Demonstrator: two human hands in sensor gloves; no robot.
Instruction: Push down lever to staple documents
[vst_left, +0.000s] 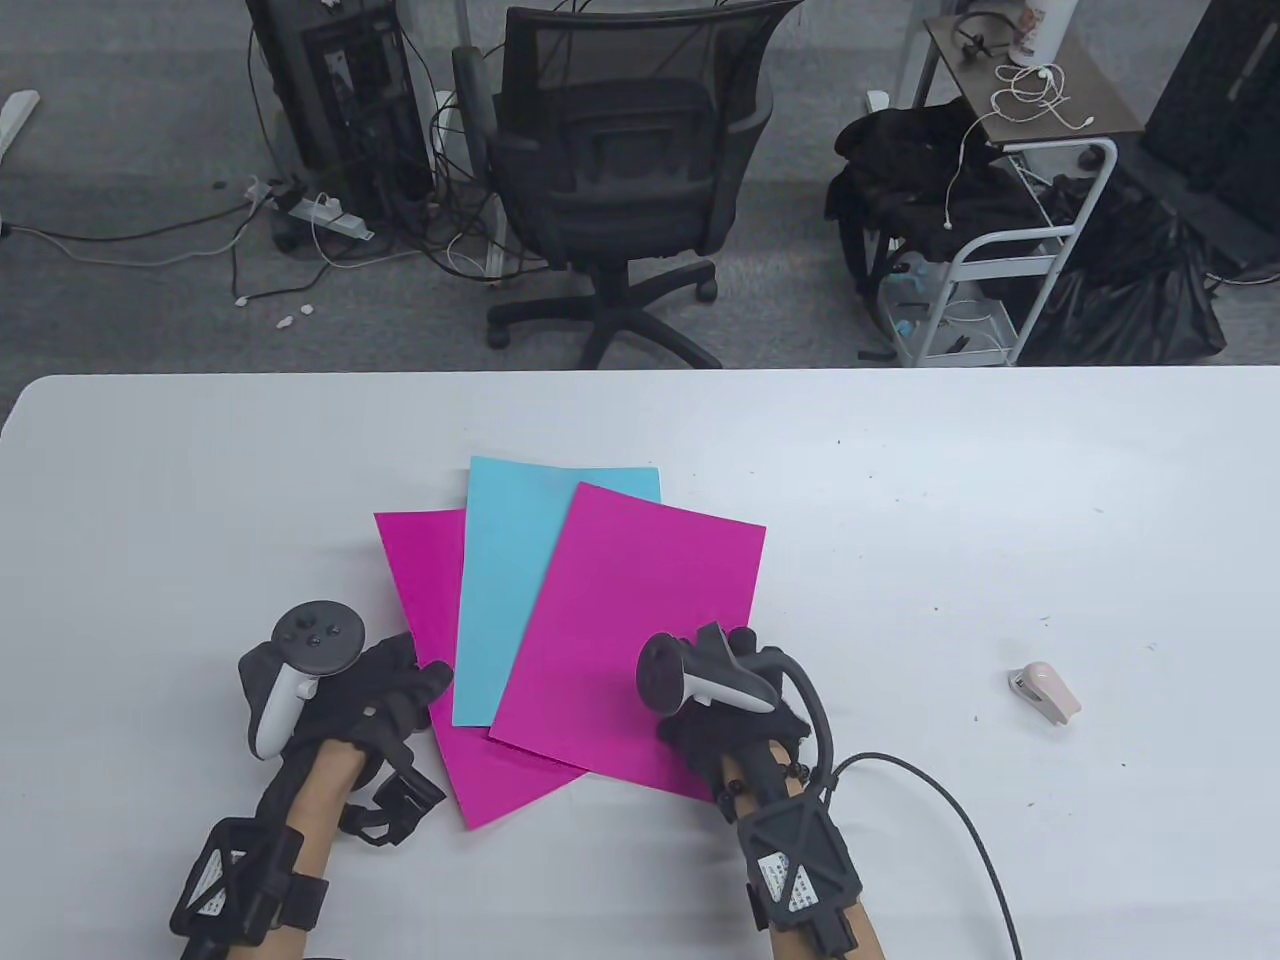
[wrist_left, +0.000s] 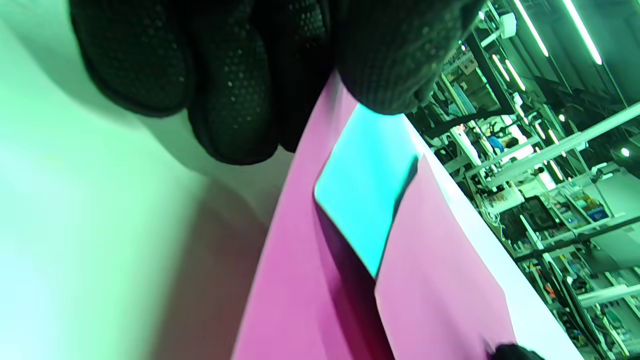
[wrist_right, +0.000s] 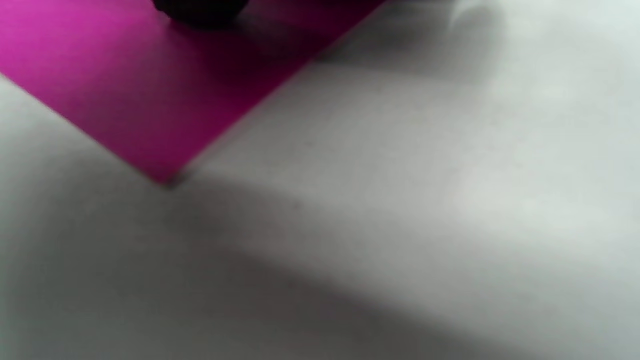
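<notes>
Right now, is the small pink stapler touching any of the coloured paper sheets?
Apart. The table view shows the pink stapler alone, bare white table between it and the nearest magenta sheet.

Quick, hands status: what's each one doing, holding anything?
Left hand: holding nothing, fingers at the left magenta sheet's edge.
Right hand: resting on the right magenta sheet; grip cannot be told.

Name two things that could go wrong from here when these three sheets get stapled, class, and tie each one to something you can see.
1. The two pink sheets and the blue sheet lie fanned, edges not lined up, so a staple might miss one.
2. The stapler lies well off past the right hand; if that hand leaves the paper to reach it, the sheets may slide, with the left hand only at the edge.
</notes>
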